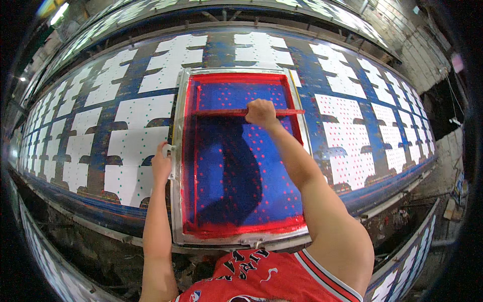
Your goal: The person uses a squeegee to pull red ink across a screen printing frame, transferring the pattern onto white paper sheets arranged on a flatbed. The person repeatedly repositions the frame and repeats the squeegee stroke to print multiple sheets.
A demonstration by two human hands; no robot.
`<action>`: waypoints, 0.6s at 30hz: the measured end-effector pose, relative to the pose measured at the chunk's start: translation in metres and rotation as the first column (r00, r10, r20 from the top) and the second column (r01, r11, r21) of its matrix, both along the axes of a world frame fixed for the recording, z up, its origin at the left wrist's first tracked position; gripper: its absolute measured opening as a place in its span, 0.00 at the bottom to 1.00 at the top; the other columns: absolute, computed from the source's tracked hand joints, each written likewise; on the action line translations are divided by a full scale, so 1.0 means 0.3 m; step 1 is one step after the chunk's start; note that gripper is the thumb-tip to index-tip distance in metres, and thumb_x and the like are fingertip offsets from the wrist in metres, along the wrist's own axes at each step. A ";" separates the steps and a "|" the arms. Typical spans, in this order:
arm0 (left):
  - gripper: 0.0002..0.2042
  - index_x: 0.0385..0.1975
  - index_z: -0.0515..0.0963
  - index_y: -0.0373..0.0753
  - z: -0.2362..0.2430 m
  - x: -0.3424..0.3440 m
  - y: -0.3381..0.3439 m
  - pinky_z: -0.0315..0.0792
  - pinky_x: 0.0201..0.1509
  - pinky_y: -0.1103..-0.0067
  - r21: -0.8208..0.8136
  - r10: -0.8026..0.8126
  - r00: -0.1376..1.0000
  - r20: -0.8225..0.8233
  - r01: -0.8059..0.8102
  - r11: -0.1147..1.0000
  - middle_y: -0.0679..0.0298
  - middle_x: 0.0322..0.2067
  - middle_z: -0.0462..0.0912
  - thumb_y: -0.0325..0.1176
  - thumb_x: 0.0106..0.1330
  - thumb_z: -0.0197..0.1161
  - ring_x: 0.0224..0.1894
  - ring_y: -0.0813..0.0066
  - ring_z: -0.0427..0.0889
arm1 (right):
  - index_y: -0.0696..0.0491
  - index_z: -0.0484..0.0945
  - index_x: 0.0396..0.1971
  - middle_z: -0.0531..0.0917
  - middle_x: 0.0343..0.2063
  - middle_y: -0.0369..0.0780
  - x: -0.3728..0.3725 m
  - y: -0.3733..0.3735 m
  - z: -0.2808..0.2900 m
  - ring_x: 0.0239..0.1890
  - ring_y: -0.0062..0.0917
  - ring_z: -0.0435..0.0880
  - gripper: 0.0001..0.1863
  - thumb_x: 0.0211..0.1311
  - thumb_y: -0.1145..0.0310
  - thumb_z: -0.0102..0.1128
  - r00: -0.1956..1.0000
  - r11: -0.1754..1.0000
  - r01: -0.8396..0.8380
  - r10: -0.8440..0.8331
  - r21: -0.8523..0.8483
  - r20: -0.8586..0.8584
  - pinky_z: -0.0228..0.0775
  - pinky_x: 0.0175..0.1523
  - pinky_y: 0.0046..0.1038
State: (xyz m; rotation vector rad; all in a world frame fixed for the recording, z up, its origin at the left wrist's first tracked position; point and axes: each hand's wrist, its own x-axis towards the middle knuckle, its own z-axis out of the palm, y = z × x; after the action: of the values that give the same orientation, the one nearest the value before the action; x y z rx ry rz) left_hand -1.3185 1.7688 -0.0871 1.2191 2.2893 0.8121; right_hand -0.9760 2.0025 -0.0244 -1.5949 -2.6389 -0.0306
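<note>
A printing screen (234, 191) with blue mesh, red dots and a metal frame lies flat on a long table in front of me. Red ink (241, 227) coats the inner border, thickest along the near edge. My right hand (261, 111) is closed around a red-stained squeegee (216, 112), which spans the screen's width in its far part. At the frame's left side, my left hand (162, 162) has its fingers curled at a small pale bracket or handle (170, 153). My arm casts a dark shadow over the mesh.
White cut fabric panels (138, 136) lie in rows along the table; those at left carry green dots. Right of the screen, panels (347, 143) bear red dots as well. More panel-covered tables (322, 12) stand beyond and behind me. A rail (402, 199) edges the table.
</note>
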 end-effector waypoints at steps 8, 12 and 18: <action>0.27 0.64 0.71 0.51 -0.038 -0.019 -0.001 0.73 0.54 0.54 0.125 -0.079 0.997 0.004 0.078 0.989 0.41 0.49 0.83 0.27 0.63 0.59 0.50 0.37 0.82 | 0.53 0.86 0.26 0.88 0.29 0.47 0.099 -0.700 0.035 0.33 0.45 0.89 0.09 0.47 0.64 0.63 0.996 0.997 -0.018 0.012 -0.081 -0.083 0.81 0.39 0.46; 0.27 0.65 0.71 0.49 -0.023 -0.024 0.005 0.73 0.53 0.53 0.084 -0.088 0.995 0.041 0.085 0.993 0.40 0.46 0.84 0.27 0.63 0.56 0.49 0.36 0.83 | 0.53 0.85 0.27 0.87 0.30 0.45 0.132 -1.036 0.034 0.32 0.43 0.89 0.10 0.45 0.65 0.64 0.995 0.998 0.009 -0.016 -0.070 -0.096 0.81 0.37 0.45; 0.30 0.66 0.71 0.48 -0.005 -0.015 0.009 0.75 0.51 0.54 0.005 -0.075 0.990 0.118 0.075 0.997 0.39 0.43 0.85 0.25 0.59 0.51 0.45 0.38 0.85 | 0.54 0.82 0.33 0.85 0.33 0.42 0.181 -1.398 0.077 0.38 0.39 0.88 0.15 0.42 0.64 0.67 0.994 0.992 -0.009 -0.004 -0.129 -0.106 0.81 0.43 0.41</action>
State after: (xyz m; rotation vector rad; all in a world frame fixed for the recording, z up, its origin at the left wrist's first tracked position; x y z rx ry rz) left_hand -1.3229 1.7716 -0.0886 1.2160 2.1360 0.8352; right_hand -0.9217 1.5831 -0.0012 -1.5817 -2.6095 0.2240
